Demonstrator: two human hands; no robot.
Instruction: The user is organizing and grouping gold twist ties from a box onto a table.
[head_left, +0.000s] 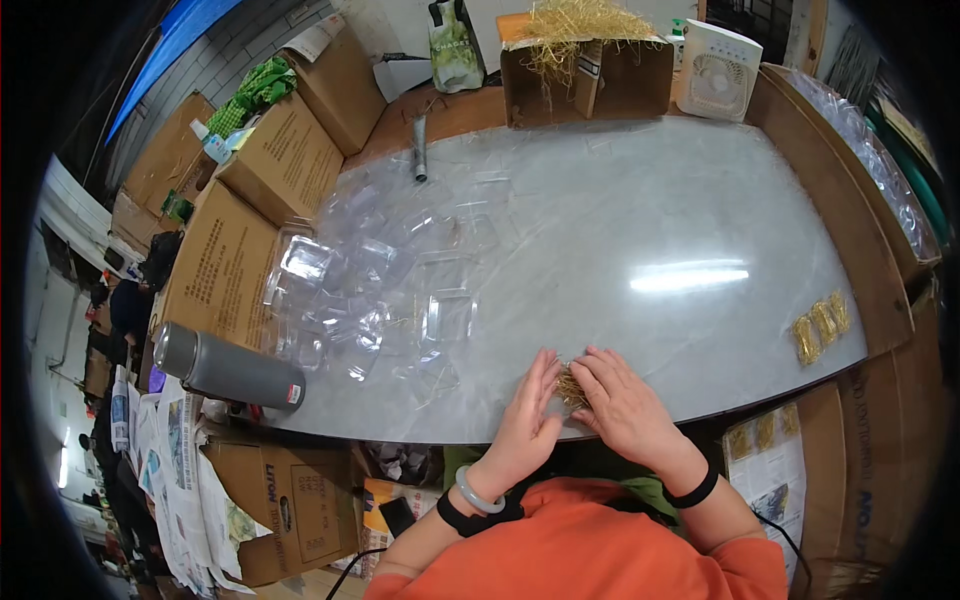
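Note:
A small bundle of thin golden strands [572, 388] sits near the table's front edge, between my two hands. My left hand [528, 405] presses on its left side, with the fingers straight and close together. From the right, my right hand [622, 400] covers part of it, its fingers stretched along the bundle. My palms and fingers hide much of the bundle. Several finished-looking golden bundles [822, 327] lie side by side near the table's right edge. Many clear plastic trays [375, 265] are spread over the left part of the grey table [590, 235].
A grey bottle [235, 370] lies at the table's left edge, by cardboard boxes [225, 275]. At the back are a metal tube [420, 150], an open box [640, 85] topped with loose golden strands [580, 25], and a white fan [718, 75]. A wooden board [840, 200] borders the right.

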